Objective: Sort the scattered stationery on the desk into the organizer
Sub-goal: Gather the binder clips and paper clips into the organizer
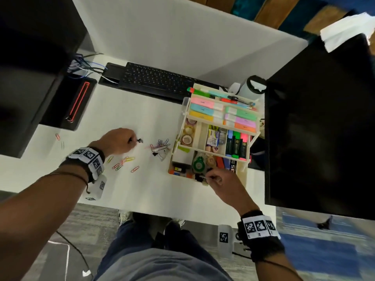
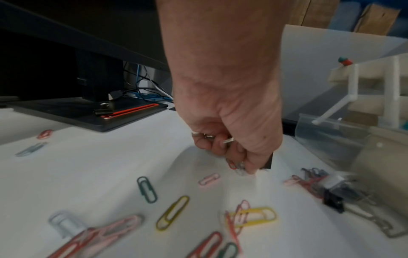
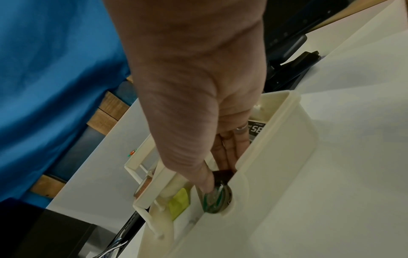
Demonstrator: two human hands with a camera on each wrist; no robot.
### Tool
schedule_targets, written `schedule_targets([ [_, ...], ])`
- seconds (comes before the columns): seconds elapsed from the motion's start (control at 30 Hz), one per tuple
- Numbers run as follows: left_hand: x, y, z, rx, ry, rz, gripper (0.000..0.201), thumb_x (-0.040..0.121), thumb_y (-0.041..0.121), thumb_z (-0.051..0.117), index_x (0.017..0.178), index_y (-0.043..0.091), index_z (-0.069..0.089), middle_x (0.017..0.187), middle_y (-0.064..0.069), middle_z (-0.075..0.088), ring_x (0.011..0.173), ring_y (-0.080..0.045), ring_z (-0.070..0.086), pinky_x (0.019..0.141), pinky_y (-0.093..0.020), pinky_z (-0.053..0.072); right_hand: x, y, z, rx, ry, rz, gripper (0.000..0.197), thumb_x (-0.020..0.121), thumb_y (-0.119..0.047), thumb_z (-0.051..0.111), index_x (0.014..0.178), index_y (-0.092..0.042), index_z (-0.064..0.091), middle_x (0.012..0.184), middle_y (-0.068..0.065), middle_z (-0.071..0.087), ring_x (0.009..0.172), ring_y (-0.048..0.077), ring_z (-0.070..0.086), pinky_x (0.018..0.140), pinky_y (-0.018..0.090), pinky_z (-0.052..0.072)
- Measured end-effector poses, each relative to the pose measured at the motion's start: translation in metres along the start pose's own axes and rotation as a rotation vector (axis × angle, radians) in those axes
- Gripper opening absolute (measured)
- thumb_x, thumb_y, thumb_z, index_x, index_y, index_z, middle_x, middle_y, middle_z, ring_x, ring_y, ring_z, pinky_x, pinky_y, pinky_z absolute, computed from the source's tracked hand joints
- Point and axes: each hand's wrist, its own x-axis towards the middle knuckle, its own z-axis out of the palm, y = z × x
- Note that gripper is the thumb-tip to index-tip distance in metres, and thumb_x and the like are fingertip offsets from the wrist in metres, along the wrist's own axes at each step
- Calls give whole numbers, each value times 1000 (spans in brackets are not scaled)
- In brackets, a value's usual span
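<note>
Left hand (image 1: 119, 139) is down on the table (image 1: 146, 189) among the loose clips, fingers curled together on small metal and dark items; in the left wrist view silver wire loops show between the fingers (image 2: 217, 144) and a dark binder clip (image 2: 266, 162) sits at the fingertips, so the hand appears clamped on clips. Right hand (image 1: 221, 182) reaches into the front compartment of the organizer (image 1: 245, 180), thumb and fingers pinched on a small dark item with a wire handle, judged to be a binder clip (image 1: 199, 177), held over that compartment beside a green tape dispenser (image 1: 197, 164).

Progress, as judged: well advanced. Organizer tiers already hold sticky-note pads (image 1: 205, 109), tape rolls (image 1: 187, 134), highlighters (image 1: 236, 144) and boxed items.

Outstanding: coloured paper clips (image 1: 126, 160) lie scattered near the left hand; a tangled pile of clips (image 1: 160, 147) with at least one binder clip lies just beside the organizer's left wall; two stray clips (image 1: 57, 136) lie well apart, near the monitor base (image 1: 70, 104), and another binder clip (image 2: 103, 110) rests on that base.
</note>
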Motion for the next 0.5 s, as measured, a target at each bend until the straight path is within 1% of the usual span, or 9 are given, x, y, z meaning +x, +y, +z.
schedule_targets([
  [0.03, -7, 7, -3, -30, 14, -11, 11, 97, 36, 57, 89, 30, 61, 92, 9, 66, 82, -14, 59, 72, -32, 44, 1, 2, 0, -28, -6, -26, 13, 94, -14, 68, 100, -21, 78, 96, -14, 73, 90, 2, 67, 83, 20, 54],
  [0.1, -23, 30, -9, -121, 90, -33, 9, 97, 35, 62, 90, 29, 63, 85, 11, 64, 78, -14, 60, 69, -31, 43, 2, 7, 1, -107, -23, -62, 16, 96, -14, 65, 100, -19, 79, 98, -7, 76, 91, 9, 67, 81, 23, 52],
  [0.17, -42, 66, -16, -262, 165, -28, 11, 95, 35, 67, 86, 31, 63, 73, 9, 64, 66, -11, 60, 63, -30, 45, 4, 13, 6, -168, -53, -41, 20, 99, -18, 60, 102, -19, 79, 103, -1, 77, 96, 17, 66, 83, 30, 51],
  [0.2, -53, 86, -18, -326, 182, -1, 12, 93, 35, 69, 83, 31, 63, 69, 8, 64, 60, -8, 58, 60, -28, 45, 4, 15, 7, -165, -72, -16, 22, 101, -19, 58, 104, -18, 79, 106, 1, 77, 99, 20, 66, 84, 32, 51],
  [0.23, -63, 107, -19, -379, 183, 35, 14, 92, 33, 71, 81, 32, 62, 69, 9, 64, 59, -5, 58, 59, -24, 45, 5, 16, 8, -144, -79, 0, 22, 102, -18, 57, 106, -17, 79, 108, 2, 76, 101, 20, 66, 86, 32, 52],
  [0.3, -77, 147, -13, -437, 148, 116, 17, 90, 28, 73, 78, 34, 62, 73, 12, 67, 65, -4, 62, 61, -18, 46, 4, 18, 7, -87, -48, 2, 21, 102, -17, 57, 109, -17, 77, 109, 1, 76, 101, 19, 68, 88, 34, 55],
  [0.33, -80, 165, -7, -441, 118, 148, 17, 89, 28, 73, 78, 34, 63, 73, 11, 68, 66, -5, 64, 61, -19, 48, 3, 20, 6, -58, -17, -6, 22, 102, -16, 57, 111, -18, 77, 111, 0, 76, 101, 17, 68, 90, 35, 56],
  [0.4, -78, 196, 7, -376, 50, 180, 9, 86, 31, 72, 80, 32, 65, 73, 10, 69, 64, -6, 63, 62, -24, 52, 0, 24, 2, 3, 29, -6, 22, 101, -14, 58, 112, -18, 76, 110, -2, 75, 100, 14, 68, 90, 32, 56],
  [0.5, -65, 227, 31, -215, -52, 222, 2, 85, 31, 69, 84, 29, 67, 83, 13, 68, 78, -9, 65, 71, -27, 53, -8, 30, -6, 89, 66, -9, 18, 100, -13, 62, 108, -20, 76, 104, -5, 73, 92, 9, 67, 83, 26, 55],
])
